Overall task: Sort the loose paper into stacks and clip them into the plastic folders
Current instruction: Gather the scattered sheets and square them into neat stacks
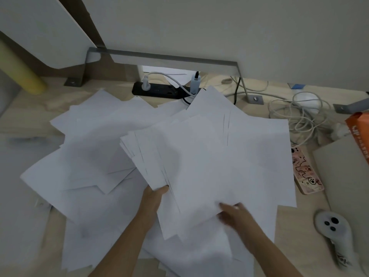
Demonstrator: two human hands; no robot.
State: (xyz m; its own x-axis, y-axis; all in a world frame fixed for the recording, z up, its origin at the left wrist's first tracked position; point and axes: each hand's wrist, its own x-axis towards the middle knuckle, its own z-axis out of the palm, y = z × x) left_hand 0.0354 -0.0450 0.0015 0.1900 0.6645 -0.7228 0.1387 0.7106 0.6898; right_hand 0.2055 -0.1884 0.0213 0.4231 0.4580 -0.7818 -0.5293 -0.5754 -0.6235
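Phone case: you can read "hello" in a small speech bubble among the cartoon drawings.
Orange box: white lettering runs along its side, possibly capitals, too blurred for you to read.
Controller strap: dark printed marks, illegible to you from here.

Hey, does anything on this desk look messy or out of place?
Loose sheets lie scattered at all angles across the desk. The bundle gripped by the left hand and right hand is fanned unevenly, and cables tangle at far right.
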